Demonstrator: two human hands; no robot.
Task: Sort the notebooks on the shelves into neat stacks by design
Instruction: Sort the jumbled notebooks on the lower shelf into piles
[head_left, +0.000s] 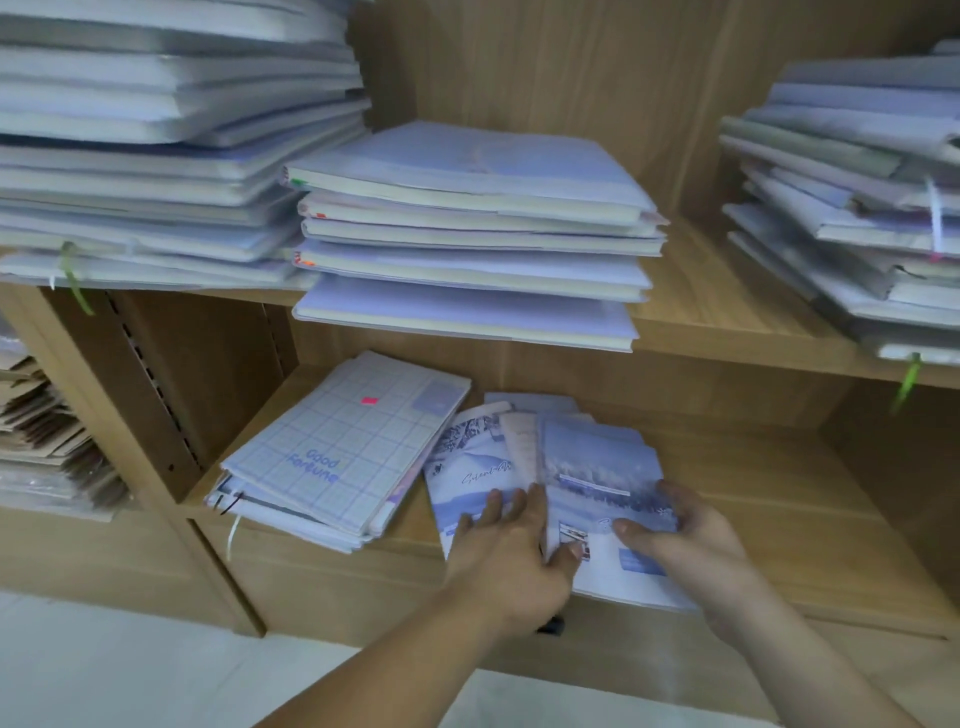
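A fan of snow-scene notebooks (470, 457) is lying loosely spread on the lower shelf (779, 519), straight in front of the person. The left hand (511, 540) is resting flat on the fan's left-hand covers, fingers straight and close together, thumb touching the top snow notebook (597, 467). The right hand (685, 540) is gripping that top notebook at its three o'clock edge, thumb lying across the cover and fingers curling round the side. Just beside the fan, at nine o'clock, a grid-cover stack (343, 452) reading "Good Fortune" is sitting askew with a pink sticker (370, 400) on top. Three pale piles are sitting on the upper shelf (701, 291): a tall left stack (156, 130) at ten o'clock, a middle stack (467, 234) at twelve, and a right stack (857, 208) at two.
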